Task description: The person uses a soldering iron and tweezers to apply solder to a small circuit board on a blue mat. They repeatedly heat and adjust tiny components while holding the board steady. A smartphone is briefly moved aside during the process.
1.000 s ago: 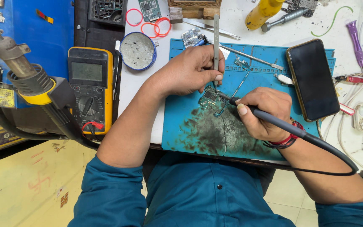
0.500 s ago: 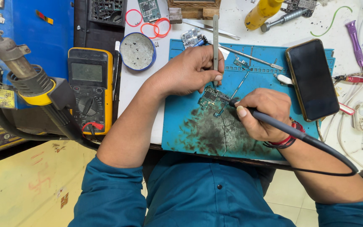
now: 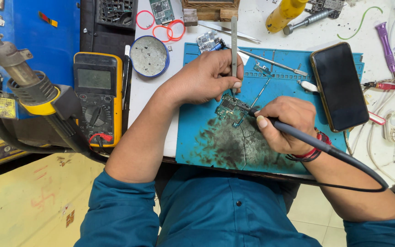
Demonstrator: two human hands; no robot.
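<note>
Left hand [image 3: 206, 77] is pinched shut around slim metal tweezers [image 3: 234, 41], held upright with the tips down on the small circuit board [image 3: 228, 107]. Our right hand [image 3: 285, 123] is wrapped around a soldering iron [image 3: 298, 133] in a pen grip, its tip touching the right edge of the same board. The iron's black cable [image 3: 366, 170] runs off past the wrist and loops back under the forearm. We see red and black bands on that wrist.

The board lies near the middle of a blue silicone mat [image 3: 197, 137], which is heavily scorched black just below the board. The mat sits on a white worktop [image 3: 147, 91].

Just right of the right hand, a dark-screened smartphone [image 3: 339, 84] lies face up on the mat. A long thin metal tool [image 3: 275, 64] lies on the mat above the hands. Left of the mat: a round blue-rimmed tin [image 3: 148, 56] and a yellow multimeter [image 3: 98, 96]. A hot-air gun with a yellow collar [image 3: 28, 87] sits at far left. Red rubber bands [image 3: 170, 29] and another small board [image 3: 162, 10] lie at the top, with a yellow bottle [image 3: 285, 13] and a purple-handled tool [image 3: 386, 41] at upper right.
</note>
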